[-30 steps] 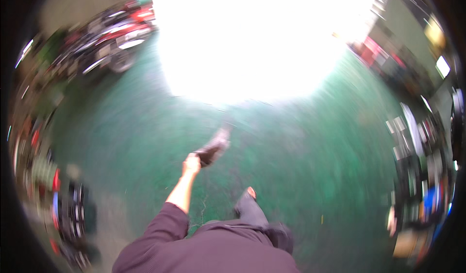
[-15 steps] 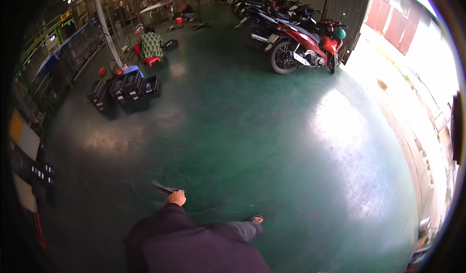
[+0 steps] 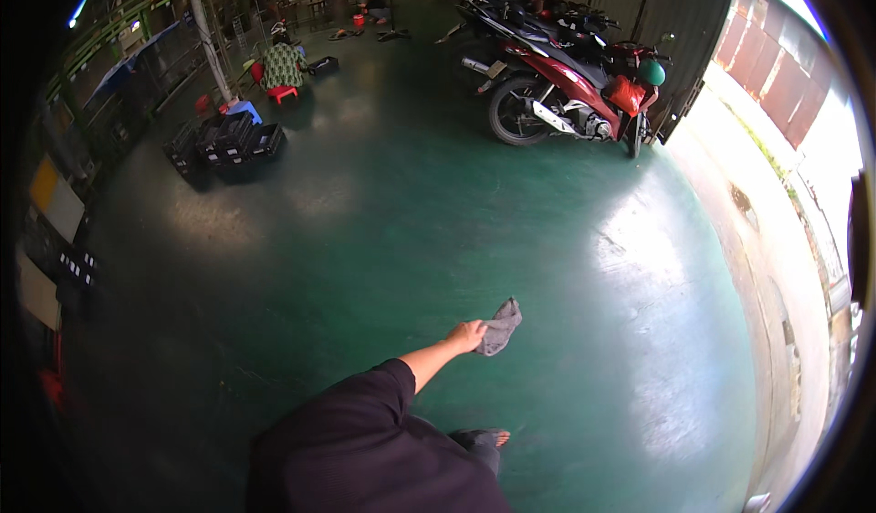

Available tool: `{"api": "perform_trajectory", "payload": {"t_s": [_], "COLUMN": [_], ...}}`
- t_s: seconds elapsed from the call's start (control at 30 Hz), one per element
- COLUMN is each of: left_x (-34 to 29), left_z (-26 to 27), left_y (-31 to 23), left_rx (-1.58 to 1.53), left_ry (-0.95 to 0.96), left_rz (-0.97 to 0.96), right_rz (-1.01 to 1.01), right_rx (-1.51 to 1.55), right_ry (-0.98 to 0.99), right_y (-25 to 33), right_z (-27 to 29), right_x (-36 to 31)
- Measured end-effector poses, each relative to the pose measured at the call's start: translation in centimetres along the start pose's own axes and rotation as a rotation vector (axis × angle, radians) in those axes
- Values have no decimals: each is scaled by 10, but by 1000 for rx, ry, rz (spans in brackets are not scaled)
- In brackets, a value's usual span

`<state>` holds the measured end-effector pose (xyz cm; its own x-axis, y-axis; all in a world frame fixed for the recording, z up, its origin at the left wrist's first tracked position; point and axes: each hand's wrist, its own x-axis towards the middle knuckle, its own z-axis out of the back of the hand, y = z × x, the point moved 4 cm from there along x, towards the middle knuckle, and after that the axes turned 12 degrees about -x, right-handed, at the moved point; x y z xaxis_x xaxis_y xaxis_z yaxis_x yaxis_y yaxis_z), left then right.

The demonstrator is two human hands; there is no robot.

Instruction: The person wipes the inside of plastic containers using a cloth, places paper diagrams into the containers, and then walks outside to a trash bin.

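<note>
My left hand (image 3: 466,336) reaches out in front of me, its arm in a dark sleeve bared from about the elbow down. Its fingers are closed on one end of a grey cloth (image 3: 499,329). The rest of the cloth sticks out past the hand, with a pointed upper corner. Below it lies the green floor (image 3: 383,267); I cannot tell whether the two touch. My right hand is out of the picture.
Several parked motorbikes, a red one (image 3: 575,93) nearest, stand ahead on the right by a metal gate (image 3: 680,48). Black crates (image 3: 228,139) are stacked at the left near a post (image 3: 208,39). A person in a patterned top (image 3: 283,64) sits on a red stool (image 3: 283,92).
My left hand has swung forward and to the right with the grey cloth, and more of the forearm shows. The view has shifted slightly.
</note>
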<state>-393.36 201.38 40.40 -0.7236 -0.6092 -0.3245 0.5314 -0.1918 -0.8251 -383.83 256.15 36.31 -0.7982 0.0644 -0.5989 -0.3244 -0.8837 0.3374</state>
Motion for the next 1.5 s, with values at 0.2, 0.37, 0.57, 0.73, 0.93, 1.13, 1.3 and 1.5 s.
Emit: {"api": "perform_trajectory", "payload": {"t_s": [0.2, 0.37, 0.57, 0.73, 0.93, 1.13, 1.3, 1.5], "left_x": [38, 44, 148, 418, 694, 824, 874, 980], "left_z": [-59, -81, -173, -313, -474, -572, -609, -663], "left_y": [-14, -42, -114, -311, -557, -670, -691, -712], "left_rx": [146, 260, 343, 222, 55, -6, 7, 208], "left_ry": [-154, -228, -400, -47, -62, -172, -246, -133], "left_rz": [238, 650, 779, 415, -74, 39, 210, 770], "right_rz": [136, 309, 280, 107, 59, 78, 339, 646], "right_rx": [-21, 40, 63, 1, 4, 15, 151, 328], "right_ry": [-114, -255, -200, 19, 109, 29, -213, -187], "right_y": [56, 141, 215, 244, 304, 370, 453, 657], "right_z": [241, 418, 474, 477, 545, 714, 911, 1064], "right_x": [223, 406, 578, 669, 847, 1071, 1280, 1444]}}
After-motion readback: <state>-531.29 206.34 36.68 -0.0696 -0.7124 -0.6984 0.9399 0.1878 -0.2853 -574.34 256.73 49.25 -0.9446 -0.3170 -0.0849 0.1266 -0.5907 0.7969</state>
